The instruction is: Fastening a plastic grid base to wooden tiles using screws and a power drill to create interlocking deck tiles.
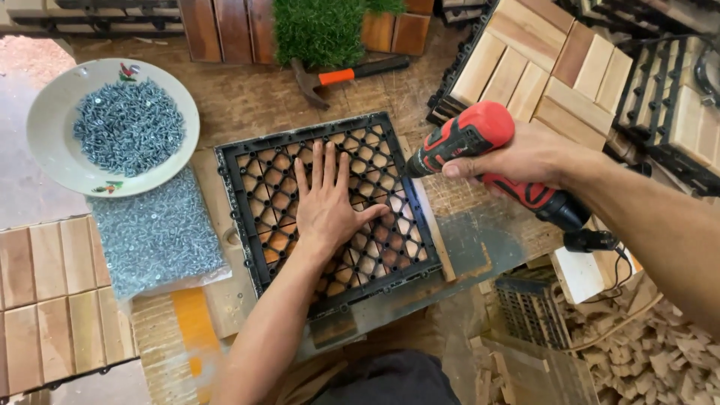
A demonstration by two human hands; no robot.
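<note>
Two hands working: my left hand (328,201) lies flat, fingers spread, pressing the black plastic grid (322,210) mid-bench. My right hand (517,159) is clenched round the red cordless drill (487,154) at the grid's right edge, drill axis pointing left toward it. Bowl of screws (45,142) sits at the bench's far-left corner, nearer my left.

Clear, probably plastic screw bag (156,234) below dish (52,142)

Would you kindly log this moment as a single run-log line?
left hand flat on black grid tile | right hand grips red power drill beside tile | plate of screws at left
</note>
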